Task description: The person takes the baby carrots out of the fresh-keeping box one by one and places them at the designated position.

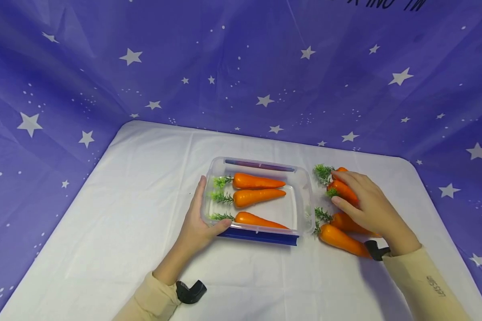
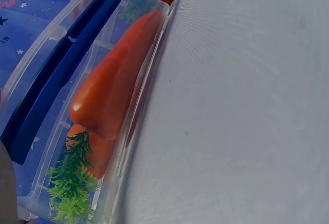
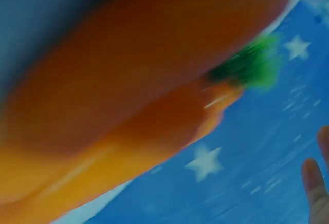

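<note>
My left hand [image 1: 198, 226] holds a clear plastic box [image 1: 309, 200] at its left end, thumb over the near rim and fingers along the side wall. Inside lie three orange carrots with green tops; the nearest carrot [image 1: 259, 220] shows through the wall in the left wrist view. Blue clip flaps [image 2: 61, 75] run along the box's long sides. My right hand [image 1: 363, 196] reaches over several carrots right of the box. Its thumb and fingers are spread around one carrot [image 1: 344, 192]. In the right wrist view, two fingertips [image 3: 312, 175] stand apart from the blurred carrots.
A white cloth covers the table [image 1: 124, 200]. Another carrot [image 1: 339, 240] lies nearest the front in the right-hand group, under my wrist. A purple curtain with white stars [image 1: 225, 89] hangs behind the table and along its sides.
</note>
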Tool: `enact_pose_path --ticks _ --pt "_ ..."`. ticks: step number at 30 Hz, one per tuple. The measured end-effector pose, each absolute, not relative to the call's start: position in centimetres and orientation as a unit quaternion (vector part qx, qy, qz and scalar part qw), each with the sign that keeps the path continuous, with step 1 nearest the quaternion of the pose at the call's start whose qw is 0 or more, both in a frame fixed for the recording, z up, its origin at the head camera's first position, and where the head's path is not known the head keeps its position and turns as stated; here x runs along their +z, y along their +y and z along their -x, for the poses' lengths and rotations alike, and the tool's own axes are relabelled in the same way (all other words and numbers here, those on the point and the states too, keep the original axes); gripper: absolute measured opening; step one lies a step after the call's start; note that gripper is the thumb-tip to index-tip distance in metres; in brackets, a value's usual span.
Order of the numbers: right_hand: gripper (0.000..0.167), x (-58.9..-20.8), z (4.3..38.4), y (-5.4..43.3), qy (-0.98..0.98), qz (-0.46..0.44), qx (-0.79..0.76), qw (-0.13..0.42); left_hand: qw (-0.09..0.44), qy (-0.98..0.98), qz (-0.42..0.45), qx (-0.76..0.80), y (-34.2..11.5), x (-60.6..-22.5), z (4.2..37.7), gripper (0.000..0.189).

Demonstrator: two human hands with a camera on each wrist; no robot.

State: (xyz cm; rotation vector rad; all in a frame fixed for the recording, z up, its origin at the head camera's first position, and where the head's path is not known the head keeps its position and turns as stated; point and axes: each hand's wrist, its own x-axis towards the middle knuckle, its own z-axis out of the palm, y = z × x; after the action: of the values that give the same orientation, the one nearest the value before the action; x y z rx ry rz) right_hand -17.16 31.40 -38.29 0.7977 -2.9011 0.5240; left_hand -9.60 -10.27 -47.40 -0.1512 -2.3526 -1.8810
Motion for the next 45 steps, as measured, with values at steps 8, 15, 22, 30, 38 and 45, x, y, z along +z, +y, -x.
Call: enact_pose_path --ticks 8,15,22,30,38,45 --pt "0.066 -37.5 19.1 24.6 -0.935 -0.328 0.131 0.002 0.061 -0.777 0.051 -0.624 -10.2 -47.3 9.7 0.119" --pt "0.067 -38.3 19.6 20.3 -0.923 -0.368 0.095 -0.054 0.058 -0.777 0.052 -0.624 -10.1 -47.3 9.7 0.120" --pt "0.071 -39.5 20.2 18.0 -0.908 -0.406 0.077 -0.066 0.062 -0.777 0.052 -0.624 -10.2 -47.3 9.7 0.119" --pt "0.074 -40.2 20.5 17.1 -0.904 -0.414 0.065 -0.089 0.065 -0.779 0.054 -0.621 -10.3 -47.5 9.7 0.120" --pt "0.073 -40.4 20.4 16.5 -0.901 -0.417 0.069 -0.097 0.061 -0.777 0.053 -0.625 -10.3 -47.4 9.6 0.119" --pt "0.070 -40.5 20.3 16.4 -0.896 -0.429 0.049 -0.101 0.046 -0.775 0.044 -0.628 -10.2 -46.2 9.2 0.118"
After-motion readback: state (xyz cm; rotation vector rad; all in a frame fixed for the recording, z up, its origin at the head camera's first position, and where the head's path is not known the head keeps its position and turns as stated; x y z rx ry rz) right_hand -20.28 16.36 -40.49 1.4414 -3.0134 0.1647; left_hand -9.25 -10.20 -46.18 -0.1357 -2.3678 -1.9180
